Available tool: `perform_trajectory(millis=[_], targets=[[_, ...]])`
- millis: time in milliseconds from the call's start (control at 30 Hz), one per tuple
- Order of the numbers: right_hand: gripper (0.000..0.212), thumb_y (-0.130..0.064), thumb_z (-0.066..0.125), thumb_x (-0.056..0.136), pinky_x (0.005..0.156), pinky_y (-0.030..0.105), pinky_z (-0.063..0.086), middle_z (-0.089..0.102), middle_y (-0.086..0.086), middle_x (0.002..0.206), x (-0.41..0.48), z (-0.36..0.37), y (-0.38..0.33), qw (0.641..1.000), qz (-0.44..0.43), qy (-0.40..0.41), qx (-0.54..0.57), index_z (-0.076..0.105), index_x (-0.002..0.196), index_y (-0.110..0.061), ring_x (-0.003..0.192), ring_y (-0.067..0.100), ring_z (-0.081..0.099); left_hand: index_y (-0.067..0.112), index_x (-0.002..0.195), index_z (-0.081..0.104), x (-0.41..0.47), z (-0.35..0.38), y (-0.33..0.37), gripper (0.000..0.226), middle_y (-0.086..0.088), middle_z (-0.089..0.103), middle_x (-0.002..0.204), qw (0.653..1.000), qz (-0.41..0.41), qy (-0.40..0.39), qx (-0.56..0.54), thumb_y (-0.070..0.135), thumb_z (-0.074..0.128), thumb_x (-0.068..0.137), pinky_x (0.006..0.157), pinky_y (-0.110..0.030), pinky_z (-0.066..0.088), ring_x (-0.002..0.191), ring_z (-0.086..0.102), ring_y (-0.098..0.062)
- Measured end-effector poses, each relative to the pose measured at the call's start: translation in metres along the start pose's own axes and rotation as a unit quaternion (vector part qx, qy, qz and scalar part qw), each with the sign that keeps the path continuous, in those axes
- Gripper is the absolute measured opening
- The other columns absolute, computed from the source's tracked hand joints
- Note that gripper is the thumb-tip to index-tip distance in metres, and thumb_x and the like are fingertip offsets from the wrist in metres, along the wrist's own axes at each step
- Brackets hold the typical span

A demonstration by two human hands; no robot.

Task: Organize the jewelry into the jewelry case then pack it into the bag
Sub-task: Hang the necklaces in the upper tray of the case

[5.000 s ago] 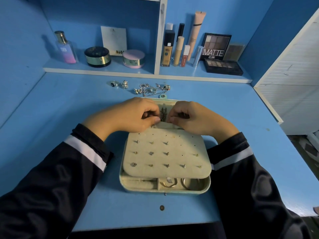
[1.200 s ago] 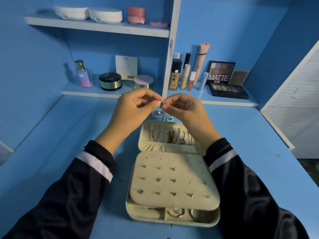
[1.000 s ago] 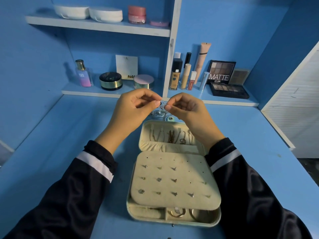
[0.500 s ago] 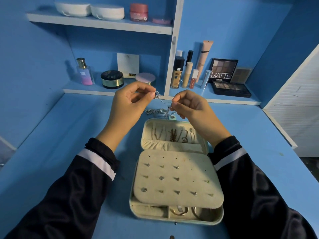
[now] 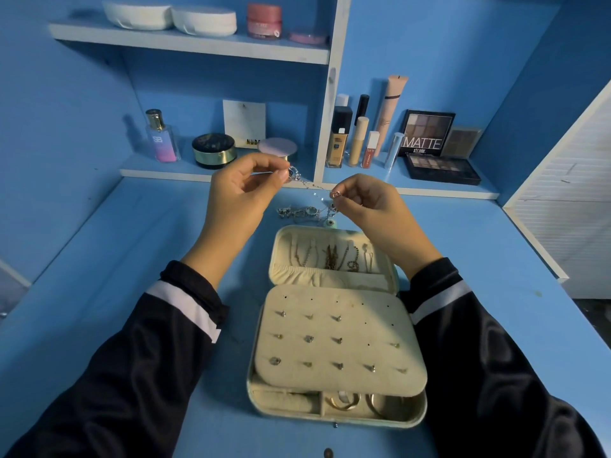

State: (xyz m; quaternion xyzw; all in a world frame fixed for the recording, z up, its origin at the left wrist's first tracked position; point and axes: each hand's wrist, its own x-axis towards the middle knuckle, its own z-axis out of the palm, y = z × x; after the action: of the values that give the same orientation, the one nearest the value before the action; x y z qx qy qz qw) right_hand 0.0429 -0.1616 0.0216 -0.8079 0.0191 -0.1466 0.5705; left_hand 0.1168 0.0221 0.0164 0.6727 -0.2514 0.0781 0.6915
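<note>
My L hand (image 5: 244,190) is raised, thumb + forefinger pinching one end of a thin silver chain necklace (image 5: 310,186) right by its small pendant, other fingers loosely curled. My R hand (image 5: 367,206) sits a bit lower, just to the right, pinching the chain's other end at a tiny ring-shaped bit, rest of the fingers curled in. The chain sags between the 2 hands, in the air, clear of the blue desk top (image 5: 115,259). Just under and beyond the gap between my hands lies a loose heap of silver jewelry (image 5: 304,212) on the desk. Nearer to me, below both wrists, is the pale cream rounded jewelry case (image 5: 330,419), open. Its lid (image 5: 281,246) lies flat under my R hand w/ several chains hung in a row inside. The cream padded earring panel (image 5: 340,378) sits between my forearms, dotted w/ small stud earrings (image 5: 309,338). Closest to me, gold rings (image 5: 344,401) show in the front compartments. Beyond my hands, shelves (image 5: 185,44) hold makeup, e.g. a perfume bottle (image 5: 160,137) and eyeshadow palettes (image 5: 426,133).
</note>
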Motion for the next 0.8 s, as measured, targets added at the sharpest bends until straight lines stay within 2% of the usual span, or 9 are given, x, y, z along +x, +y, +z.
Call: perform_trajectory(millis=[67,167,333,467,533,633,800], targets=[[0.005,-0.007,0.057,0.095,0.062,0.012,0.041,0.063,0.002,0.08,0.0,-0.001,-0.001,1.0,-0.001,-0.003,0.023,0.062,0.094,-0.008,0.068,0.007,0.053,0.018,0.091,0.069,0.001,-0.001,-0.002,0.016,0.013,0.072,0.082,0.999,-0.015,0.011,-0.028,0.002,0.065,0.091,0.081,-0.019,0.05,0.086,0.068,-0.007],[0.007,-0.002,0.053,0.097,0.062,0.01,0.042,0.066,0.003,0.084,0.0,-0.003,-0.002,0.998,-0.011,0.002,0.069,0.06,0.097,-0.004,0.064,-0.003,0.057,0.016,0.094,0.067,0.003,-0.004,-0.005,0.015,0.012,0.073,0.082,0.997,-0.046,0.024,-0.056,0.001,0.063,0.093,0.081,-0.021,0.051,0.087,0.07,-0.009],[0.015,0.0,0.05,0.096,0.058,0.019,0.037,0.059,-0.002,0.073,0.006,-0.006,0.001,0.989,0.0,0.014,0.149,0.06,0.089,-0.009,0.061,0.009,0.045,0.017,0.102,0.066,0.003,-0.003,-0.008,0.023,0.011,0.071,0.081,0.989,-0.109,-0.016,-0.102,-0.002,0.057,0.095,0.079,-0.019,0.051,0.088,0.07,-0.011],[0.016,0.0,0.046,0.096,0.058,0.019,0.039,0.064,0.001,0.079,0.005,-0.004,0.001,0.992,0.005,0.009,0.129,0.058,0.088,-0.008,0.063,0.01,0.047,0.018,0.106,0.068,0.001,-0.003,-0.007,0.025,0.001,0.068,0.091,0.982,-0.134,-0.029,-0.133,-0.002,0.055,0.096,0.081,-0.018,0.051,0.09,0.07,-0.01],[0.013,-0.002,0.046,0.097,0.058,0.018,0.04,0.067,0.002,0.082,0.004,-0.004,0.001,0.993,0.011,0.004,0.115,0.057,0.091,-0.007,0.064,0.01,0.048,0.018,0.104,0.068,0.001,-0.004,-0.008,0.024,-0.002,0.069,0.095,0.984,-0.135,-0.033,-0.108,-0.001,0.055,0.096,0.081,-0.018,0.052,0.091,0.07,-0.009],[0.009,-0.006,0.05,0.098,0.057,0.017,0.039,0.065,-0.001,0.076,0.002,-0.006,0.0,0.994,0.007,0.0,0.107,0.058,0.094,-0.006,0.061,0.006,0.048,0.019,0.099,0.069,0.0,-0.004,-0.01,0.024,-0.004,0.068,0.096,0.989,-0.138,-0.047,-0.028,-0.001,0.056,0.096,0.077,-0.017,0.052,0.085,0.07,-0.005],[0.01,-0.001,0.055,0.095,0.057,0.009,0.04,0.061,0.005,0.077,0.0,-0.006,-0.005,0.994,-0.013,0.0,0.108,0.061,0.101,0.004,0.057,-0.003,0.054,0.024,0.09,0.069,-0.001,-0.004,-0.015,0.028,0.002,0.069,0.094,0.988,-0.131,-0.056,0.051,-0.001,0.057,0.094,0.079,-0.019,0.053,0.082,0.068,-0.001]])
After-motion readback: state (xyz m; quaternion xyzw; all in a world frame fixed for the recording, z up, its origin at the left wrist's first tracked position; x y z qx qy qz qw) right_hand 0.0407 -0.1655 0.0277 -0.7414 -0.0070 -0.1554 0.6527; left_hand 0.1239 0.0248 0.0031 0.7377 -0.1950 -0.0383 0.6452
